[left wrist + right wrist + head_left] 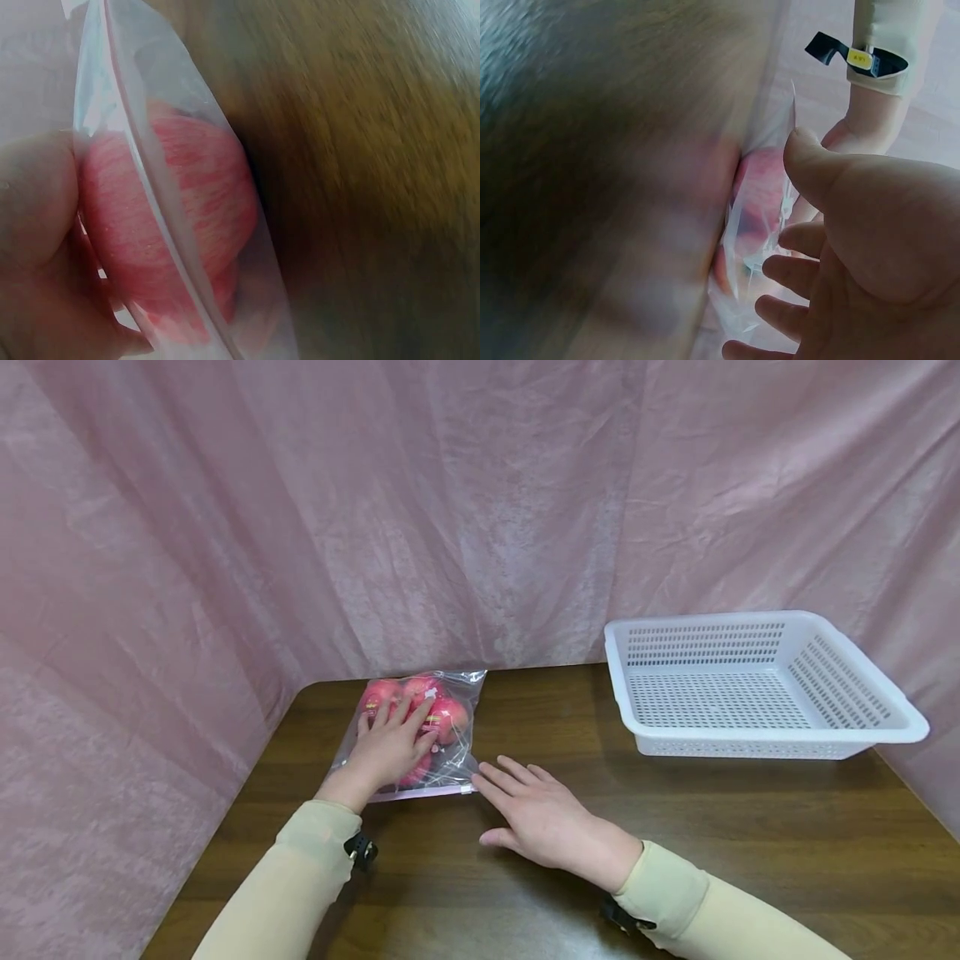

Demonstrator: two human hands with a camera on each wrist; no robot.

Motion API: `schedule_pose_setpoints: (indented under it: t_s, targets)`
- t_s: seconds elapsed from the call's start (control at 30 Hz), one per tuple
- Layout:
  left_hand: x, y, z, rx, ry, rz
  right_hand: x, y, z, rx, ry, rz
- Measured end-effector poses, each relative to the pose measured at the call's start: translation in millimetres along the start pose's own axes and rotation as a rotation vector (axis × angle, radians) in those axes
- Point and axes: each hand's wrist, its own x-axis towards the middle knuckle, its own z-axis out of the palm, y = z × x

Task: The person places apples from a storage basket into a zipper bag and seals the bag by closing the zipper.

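A clear zip bag [455,766] with several red apples [448,720] inside lies flat at the back left of the table. Spread over the top of it, my left hand [386,752] rests on the apples with its fingers apart. In the left wrist view a streaked red apple [202,195] shows through the plastic beside the thumb. My right hand [543,818] is held over the table, fingers extended, its fingertips right by the bag's slider corner. The right wrist view shows those fingers [791,277] spread in front of the bag, holding nothing.
A white plastic basket [750,737] with slotted walls stands at the back right, with nothing in it. Pink cloth [480,510] hangs behind and to the left of the brown wooden table [450,877]. Dark straps [362,850] sit on both wrists.
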Motion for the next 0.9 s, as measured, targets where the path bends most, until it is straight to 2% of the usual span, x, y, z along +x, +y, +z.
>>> schedule_pose_setpoints:
  t_s: [0.17,0.3,0.43,0.5,0.57,0.73,0.8,0.9]
  targets:
    - [3.0,-13.3,4.0,-0.055,0.045,0.028,5,-4,1,0.004,-0.013,-0.001]
    - [4.7,-15.8,9.0,-0.079,0.096,0.038,8,-7,3,0.01,-0.033,-0.005]
    - [-3.3,3.0,1.9,-0.057,0.073,-0.028,9,-9,5,0.008,-0.05,-0.006]
    - [-8.9,13.4,-4.9,-0.036,0.038,-0.062,9,-9,6,0.002,-0.049,-0.008]
    - [-10.5,16.2,-5.8,-0.017,0.026,-0.072,9,-9,6,-0.003,-0.043,-0.011]
    - [-9.8,11.2,-3.0,-0.021,0.013,-0.086,11,-10,5,-0.006,-0.021,-0.02]
    - [-6.5,3.4,1.3,-0.028,0.016,-0.094,11,-10,4,-0.002,-0.016,-0.023]
    - [-6.6,-3.2,-0.7,-0.021,0.009,-0.116,10,-11,3,0.007,-0.02,-0.02]
